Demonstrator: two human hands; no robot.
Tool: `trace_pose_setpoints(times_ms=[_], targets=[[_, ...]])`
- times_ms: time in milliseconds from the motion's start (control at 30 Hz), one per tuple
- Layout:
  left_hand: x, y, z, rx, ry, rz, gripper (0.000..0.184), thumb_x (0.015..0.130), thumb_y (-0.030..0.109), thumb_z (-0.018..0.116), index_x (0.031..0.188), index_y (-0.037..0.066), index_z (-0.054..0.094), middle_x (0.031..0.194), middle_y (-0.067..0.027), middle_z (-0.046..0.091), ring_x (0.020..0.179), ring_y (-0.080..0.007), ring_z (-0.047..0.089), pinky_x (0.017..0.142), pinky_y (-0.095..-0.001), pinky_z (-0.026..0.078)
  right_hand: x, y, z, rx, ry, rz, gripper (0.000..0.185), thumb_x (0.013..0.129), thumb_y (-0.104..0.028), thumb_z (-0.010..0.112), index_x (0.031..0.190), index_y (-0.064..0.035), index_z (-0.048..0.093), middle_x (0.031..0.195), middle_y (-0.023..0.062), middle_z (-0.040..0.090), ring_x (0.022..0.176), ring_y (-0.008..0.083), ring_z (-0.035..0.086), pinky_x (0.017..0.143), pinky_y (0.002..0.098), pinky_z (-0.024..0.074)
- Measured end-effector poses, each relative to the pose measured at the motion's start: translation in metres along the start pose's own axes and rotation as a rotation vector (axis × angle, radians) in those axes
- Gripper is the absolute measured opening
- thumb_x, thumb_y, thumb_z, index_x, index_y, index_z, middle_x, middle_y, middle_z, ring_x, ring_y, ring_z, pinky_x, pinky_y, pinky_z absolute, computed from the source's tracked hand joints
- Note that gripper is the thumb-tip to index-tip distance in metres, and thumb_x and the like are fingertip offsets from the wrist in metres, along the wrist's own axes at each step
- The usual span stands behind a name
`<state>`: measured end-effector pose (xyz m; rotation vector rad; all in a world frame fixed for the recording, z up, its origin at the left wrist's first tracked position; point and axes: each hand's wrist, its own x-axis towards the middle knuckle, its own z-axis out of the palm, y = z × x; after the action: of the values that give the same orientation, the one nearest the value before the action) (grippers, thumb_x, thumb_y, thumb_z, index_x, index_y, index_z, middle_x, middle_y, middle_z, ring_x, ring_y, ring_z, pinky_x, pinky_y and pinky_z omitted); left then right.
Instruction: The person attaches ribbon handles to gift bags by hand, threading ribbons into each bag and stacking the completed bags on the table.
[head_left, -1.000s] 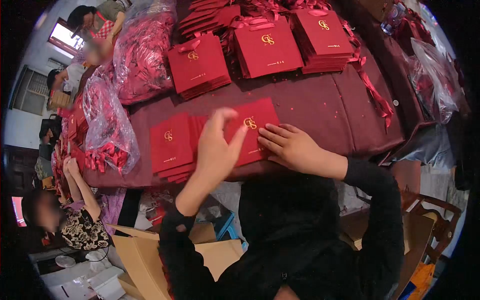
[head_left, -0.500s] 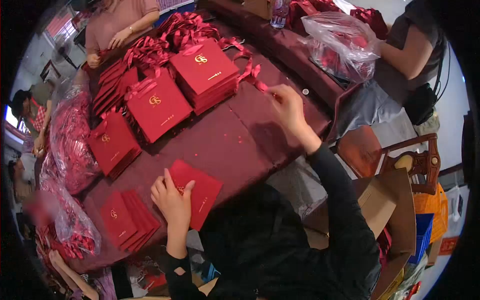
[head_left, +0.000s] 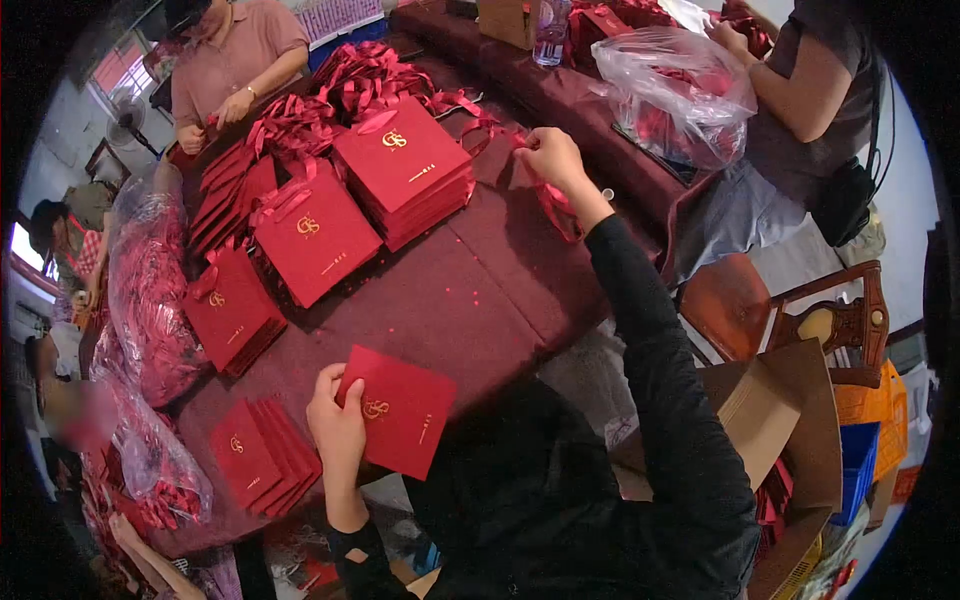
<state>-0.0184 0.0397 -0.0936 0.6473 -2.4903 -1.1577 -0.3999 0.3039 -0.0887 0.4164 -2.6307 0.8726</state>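
My left hand (head_left: 338,420) is closed on the left edge of a red paper bag (head_left: 408,422) with a gold logo, thumb on its front. The bag is tilted up at the table's near edge. Farther off to the right, my right hand (head_left: 556,158) pinches a red ribbon (head_left: 558,210), whose loose length hangs beside the wrist. Finished-looking stacks of red bags with ribbon handles stand beyond: a tall stack (head_left: 402,150), a middle stack (head_left: 318,235) and a smaller stack (head_left: 233,312). Nearer, left of my left hand, lies a fanned pile of red bags (head_left: 262,455).
A heap of red ribbons (head_left: 370,80) lies behind the stacks. Clear plastic sacks (head_left: 150,290) line the left edge. A person in pink (head_left: 240,50) works opposite; another person (head_left: 820,80) is by a plastic bag (head_left: 680,95). A cardboard box (head_left: 800,430) and a chair (head_left: 830,320) stand right.
My left hand has gripped the bag and raised it toward me. My right hand has moved up and away slightly, drawing a length of ribbon to the right from near the heap.
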Motion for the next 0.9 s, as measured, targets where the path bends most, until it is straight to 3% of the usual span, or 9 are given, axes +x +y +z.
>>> trace_pose_setpoints(times_ms=[67, 100, 167, 267, 467, 533, 600, 733, 900], targets=[[0.003, -0.002, -0.005, -0.216, -0.068, -0.102, 0.017, 0.085, 0.006, 0.064, 0.1, -0.002, 0.058, 0.09, -0.0133, 0.071, 0.082, -0.0181, 0.067, 0.074, -0.0285, 0.05, -0.016, -0.014, -0.022, -0.04, 0.019, -0.096, 0.021, 0.07, -0.02, 0.073, 0.078, -0.0032, 0.062, 0.076, 0.0136, 0.064, 0.076, 0.032, 0.064, 0.063, 0.0424, 0.0476], [0.003, 0.003, -0.008, -0.232, -0.069, -0.114, 0.016, 0.085, 0.005, 0.064, 0.099, -0.003, 0.06, 0.09, -0.0106, 0.071, 0.081, -0.0109, 0.065, 0.073, -0.0257, 0.049, -0.024, -0.018, -0.027, -0.047, 0.027, -0.379, 0.022, 0.069, -0.019, 0.073, 0.076, -0.0035, 0.059, 0.075, 0.0135, 0.061, 0.076, 0.0327, 0.061, 0.062, 0.0429, 0.0458], [0.006, -0.002, -0.011, -0.224, -0.08, -0.118, 0.016, 0.085, 0.004, 0.064, 0.099, -0.003, 0.061, 0.089, -0.0105, 0.071, 0.08, -0.0112, 0.065, 0.073, -0.0259, 0.049, -0.044, -0.025, -0.038, -0.061, -0.258, -0.681, 0.015, 0.07, -0.011, 0.068, 0.078, -0.0065, 0.056, 0.087, 0.0099, 0.054, 0.089, 0.0314, 0.055, 0.072, 0.044, 0.0431], [0.007, -0.011, -0.01, -0.258, -0.104, -0.143, 0.015, 0.085, 0.003, 0.064, 0.099, -0.003, 0.061, 0.088, -0.0105, 0.071, 0.08, -0.0118, 0.065, 0.072, -0.0258, 0.05, -0.063, -0.014, -0.026, 0.073, -0.363, -0.921, 0.025, 0.075, -0.017, 0.073, 0.08, -0.0021, 0.054, 0.078, 0.0113, 0.052, 0.076, 0.0319, 0.054, 0.065, 0.0391, 0.0439], [0.01, -0.006, -0.014, -0.349, -0.137, -0.21, 0.015, 0.088, 0.002, 0.06, 0.101, -0.006, 0.061, 0.091, -0.0109, 0.07, 0.08, -0.0117, 0.064, 0.072, -0.024, 0.05, -0.071, -0.013, -0.027, 0.179, -0.622, -0.414, 0.022, 0.08, -0.015, 0.07, 0.097, -0.0022, 0.064, 0.094, 0.0119, 0.062, 0.087, 0.0237, 0.06, 0.076, 0.0338, 0.0475], [0.011, -0.012, -0.013, -0.463, -0.166, -0.256, 0.015, 0.09, 0.003, 0.059, 0.102, -0.006, 0.061, 0.091, -0.0102, 0.071, 0.08, -0.0103, 0.064, 0.071, -0.0236, 0.049, -0.069, -0.023, -0.026, 0.311, -0.595, -0.493, 0.026, 0.08, -0.015, 0.07, 0.102, -0.0017, 0.064, 0.096, 0.0133, 0.062, 0.089, 0.0251, 0.06, 0.078, 0.0339, 0.048], [0.011, -0.015, -0.014, -0.457, -0.167, -0.275, 0.015, 0.09, 0.003, 0.059, 0.102, -0.006, 0.062, 0.089, -0.0097, 0.071, 0.078, -0.0096, 0.063, 0.069, -0.0231, 0.049, -0.067, -0.035, -0.028, 0.162, -0.459, -0.868, 0.022, 0.079, -0.013, 0.067, 0.099, -0.0032, 0.065, 0.098, 0.0143, 0.063, 0.092, 0.0335, 0.06, 0.082, 0.0383, 0.0488], [0.01, -0.011, -0.015, -0.419, -0.17, -0.308, 0.015, 0.089, 0.005, 0.061, 0.098, -0.006, 0.064, 0.083, -0.008, 0.07, 0.074, -0.0077, 0.062, 0.064, -0.0212, 0.048, -0.085, -0.064, -0.023, 0.371, -0.632, -0.67, 0.023, 0.078, -0.008, 0.066, 0.101, -0.0046, 0.067, 0.101, 0.0143, 0.062, 0.094, 0.0345, 0.059, 0.082, 0.0396, 0.0483], [0.01, -0.02, -0.011, -0.449, -0.161, -0.264, 0.016, 0.087, 0.006, 0.064, 0.097, -0.006, 0.064, 0.08, -0.0058, 0.069, 0.072, -0.0065, 0.06, 0.063, -0.0211, 0.047, -0.085, -0.063, 0.0, 0.059, -0.689, -0.872, 0.02, 0.078, -0.011, 0.068, 0.097, -0.0053, 0.069, 0.102, 0.0117, 0.063, 0.092, 0.0324, 0.06, 0.079, 0.0425, 0.0484]])
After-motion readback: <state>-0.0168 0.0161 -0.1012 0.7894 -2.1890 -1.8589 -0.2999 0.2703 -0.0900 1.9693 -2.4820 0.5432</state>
